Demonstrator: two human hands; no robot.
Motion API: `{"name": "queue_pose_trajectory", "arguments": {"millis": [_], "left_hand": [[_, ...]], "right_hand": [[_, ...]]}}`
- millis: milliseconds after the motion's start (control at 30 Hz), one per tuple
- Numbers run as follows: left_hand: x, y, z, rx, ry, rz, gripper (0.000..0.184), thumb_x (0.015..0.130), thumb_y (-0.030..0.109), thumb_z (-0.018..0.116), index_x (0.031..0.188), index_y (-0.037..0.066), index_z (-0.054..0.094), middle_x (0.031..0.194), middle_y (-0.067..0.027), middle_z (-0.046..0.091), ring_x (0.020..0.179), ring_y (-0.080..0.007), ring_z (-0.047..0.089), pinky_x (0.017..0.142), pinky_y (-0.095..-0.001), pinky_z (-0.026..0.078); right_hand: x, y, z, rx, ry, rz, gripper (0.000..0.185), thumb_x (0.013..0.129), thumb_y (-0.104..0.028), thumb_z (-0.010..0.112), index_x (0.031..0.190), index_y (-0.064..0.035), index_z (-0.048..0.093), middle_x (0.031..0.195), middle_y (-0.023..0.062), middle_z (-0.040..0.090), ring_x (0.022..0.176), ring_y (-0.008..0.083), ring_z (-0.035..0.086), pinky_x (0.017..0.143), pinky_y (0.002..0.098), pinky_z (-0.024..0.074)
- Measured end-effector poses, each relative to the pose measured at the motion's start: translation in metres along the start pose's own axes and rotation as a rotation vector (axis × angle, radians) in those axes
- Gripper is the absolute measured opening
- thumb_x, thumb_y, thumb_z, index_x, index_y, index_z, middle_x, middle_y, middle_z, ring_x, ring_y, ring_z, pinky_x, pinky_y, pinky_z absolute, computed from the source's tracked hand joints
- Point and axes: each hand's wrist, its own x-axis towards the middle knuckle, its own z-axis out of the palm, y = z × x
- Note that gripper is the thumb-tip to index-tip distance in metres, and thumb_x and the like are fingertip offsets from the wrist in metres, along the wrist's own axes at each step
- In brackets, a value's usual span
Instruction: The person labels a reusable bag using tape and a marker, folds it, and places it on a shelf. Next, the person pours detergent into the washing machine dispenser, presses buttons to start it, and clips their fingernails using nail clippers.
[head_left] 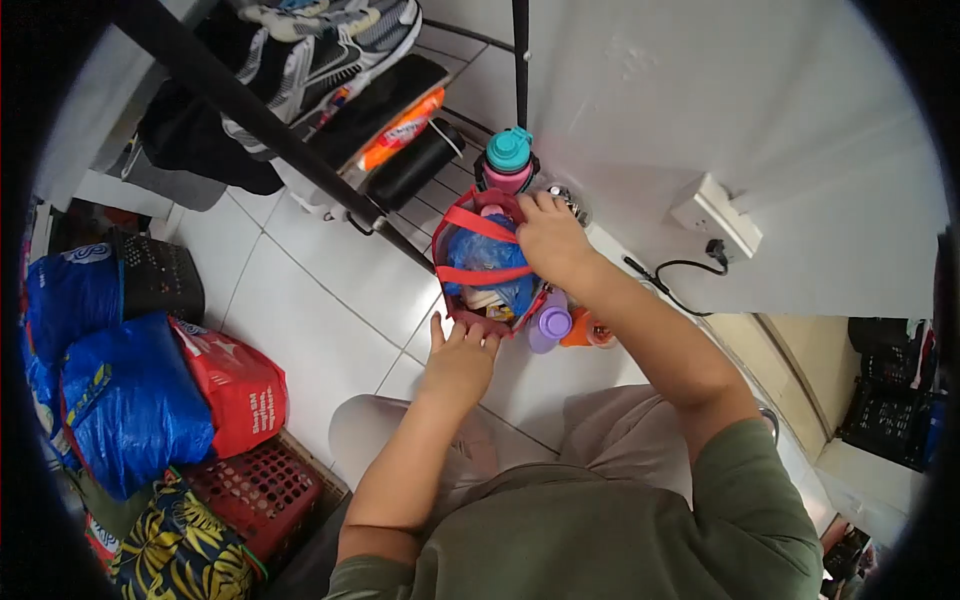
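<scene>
Red-handled bag (480, 223) is found at the centre of the frame, mouth upward, with both hands at its rim. The left hand (459, 367) has its fingers spread at the near rim; whether they pinch the fabric cannot be determined. The right hand (556, 245) has its fingers bent close together at the far right rim; its thumb is hidden, so a grip cannot be confirmed. The placement on opposite edges appears meant to steady the bag and hold its mouth wide. Contents: a blue plastic bag (490, 256) fills most of the interior, with small pale items (483, 298) below it, not identifiable. A teal-lidded bottle (509, 152) stands just beyond; a purple-lidded container (552, 322) sits just right of the bag, contents not visible.
</scene>
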Motion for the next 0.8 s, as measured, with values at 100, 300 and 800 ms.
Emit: {"name": "queue_pose_trajectory", "arguments": {"millis": [100, 300, 800], "left_hand": [[-0.002, -0.008, -0.013, -0.051, -0.098, 0.043, 0.048, 0.084, 0.021, 0.068, 0.129, 0.012, 0.057, 0.120, -0.0075, 0.060, 0.124, -0.0265, 0.051, 0.109, -0.0618, 0.031], [-0.003, -0.014, 0.000, -0.087, -0.081, 0.043, 0.052, 0.082, 0.024, 0.073, 0.130, 0.014, 0.057, 0.125, -0.0069, 0.059, 0.125, -0.0252, 0.050, 0.104, -0.0578, 0.034], [0.032, -0.055, -0.013, -0.368, 0.290, -0.234, 0.026, 0.085, 0.006, 0.058, 0.110, 0.001, 0.063, 0.135, -0.0183, 0.054, 0.117, -0.0312, 0.057, 0.098, -0.0512, 0.041]], "right_hand": [[0.024, -0.006, -0.023, 0.335, -0.314, 0.169, 0.023, 0.084, -0.023, 0.070, 0.087, -0.0011, 0.075, 0.124, 0.0186, 0.058, 0.117, 0.0331, 0.055, 0.090, 0.0389, 0.0491], [0.043, 0.008, -0.093, 1.154, -0.354, 0.315, 0.030, 0.089, -0.036, 0.070, 0.094, -0.0063, 0.073, 0.099, 0.0175, 0.069, 0.085, 0.0270, 0.066, 0.077, 0.0387, 0.0534], [0.026, -0.049, 0.038, 0.154, -0.468, -0.077, 0.044, 0.092, -0.014, 0.055, 0.136, -0.0146, 0.053, 0.123, 0.0244, 0.060, 0.099, 0.0388, 0.069, 0.085, 0.0462, 0.0566]]}}
